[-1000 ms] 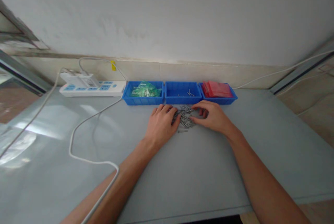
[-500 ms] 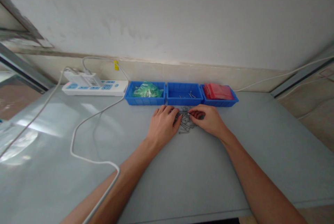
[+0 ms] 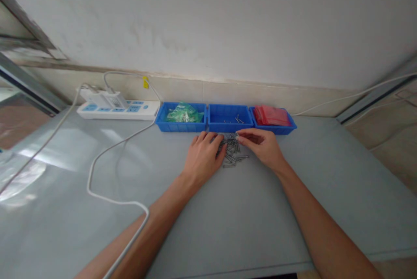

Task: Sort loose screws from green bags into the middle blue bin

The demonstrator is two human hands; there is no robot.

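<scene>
L hand (image 3: 204, 153) lies palm-down, loosely open, at L edge of screw pile (image 3: 232, 149); R hand (image 3: 262, 145) pinches a screw (image 3: 237, 134). Pile's on table (image 3: 228, 209), just in front of mid blue bin (image 3: 230, 126). Yellow tag (image 3: 145, 82) print's too small to read.

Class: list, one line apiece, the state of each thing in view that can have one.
Metal fasteners, loosely heaped on the table
Left hand, palm down at the fasteners' left edge
Right hand, in a pinching posture by the fasteners; grip unclear
Left blue bin, open, holding green plastic
Middle blue bin, open, holding a few fasteners
Right blue bin, open, holding red packets
Power strip, plugs inserted
White cable, slack
</scene>
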